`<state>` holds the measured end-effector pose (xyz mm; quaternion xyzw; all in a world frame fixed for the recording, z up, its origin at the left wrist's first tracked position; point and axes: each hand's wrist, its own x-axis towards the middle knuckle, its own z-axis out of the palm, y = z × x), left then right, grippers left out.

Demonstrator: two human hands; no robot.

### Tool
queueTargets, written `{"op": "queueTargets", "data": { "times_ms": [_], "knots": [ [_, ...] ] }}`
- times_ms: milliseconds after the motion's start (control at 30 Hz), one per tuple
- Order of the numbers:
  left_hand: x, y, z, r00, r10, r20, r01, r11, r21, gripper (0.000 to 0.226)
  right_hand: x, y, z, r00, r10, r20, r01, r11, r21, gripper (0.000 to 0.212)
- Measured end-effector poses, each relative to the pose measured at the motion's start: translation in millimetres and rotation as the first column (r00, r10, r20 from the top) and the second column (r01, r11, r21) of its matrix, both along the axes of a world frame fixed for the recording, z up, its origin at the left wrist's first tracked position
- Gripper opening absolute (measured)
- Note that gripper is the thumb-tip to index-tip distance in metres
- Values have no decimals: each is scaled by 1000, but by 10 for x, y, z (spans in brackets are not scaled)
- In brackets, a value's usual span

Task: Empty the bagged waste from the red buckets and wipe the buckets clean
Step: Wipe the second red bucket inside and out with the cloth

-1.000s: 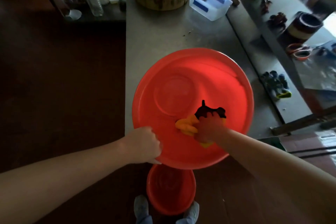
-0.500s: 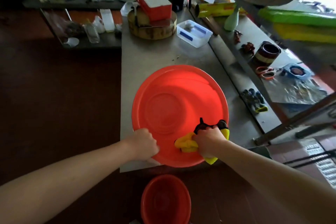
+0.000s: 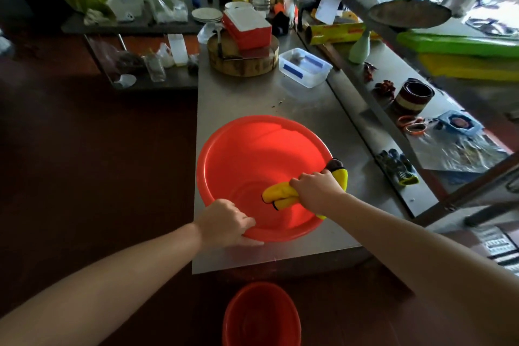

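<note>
At the near end of the steel worktop [image 3: 247, 98], your left hand [image 3: 226, 220] is curled round the near rim of the wide red bucket [image 3: 247, 154] and grips it. Your right hand [image 3: 317, 191] is closed tight on a bunched yellow cloth [image 3: 280, 194] and presses it against the inner wall on the bucket's right side. One dark-tipped end of the cloth lies over the rim there. You have two red buckets in sight. The wide one stands on the worktop, with the cloth and your right hand inside it. A smaller red bucket [image 3: 261, 314] stands on the floor just below the worktop's edge, and its inside is too dim to tell what it holds. Farther back sits one clear plastic box [image 3: 304, 67] marked with blue tape, with something small and dark in it. Beside that is one round wooden block [image 3: 244, 65] carrying a red-and-white box [image 3: 247, 27]. On the ledge to your right lies one pair of dark gloves [image 3: 398, 167] with yellow cuffs.
</note>
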<state>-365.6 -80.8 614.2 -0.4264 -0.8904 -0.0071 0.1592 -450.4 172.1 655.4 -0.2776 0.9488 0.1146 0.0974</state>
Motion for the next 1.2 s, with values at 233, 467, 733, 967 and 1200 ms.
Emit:
{"op": "queueTargets", "data": {
  "times_ms": [233,467,733,967,1200],
  "knots": [
    [151,48,-1,993,50,103,-56,997,59,53,-72,-115,-27,997,22,80,-21,1000,-17,17],
    [92,-23,209,933,194,304,-230,969,86,55,-113,-261,-111,996,44,76,-38,997,-71,17],
    [-429,-352,344,845,451,286,-498,860,115,44,-263,-472,-256,990,-63,128,69,996,-47,22],
    [-1321,-623,273,817,464,343,-458,883,-106,59,-513,-764,-483,903,-281,324,321,944,-76,24],
    [-1689,-656,44,836,373,402,-363,926,-105,64,-671,-1044,-829,846,-417,332,448,894,-19,34]
  ]
}}
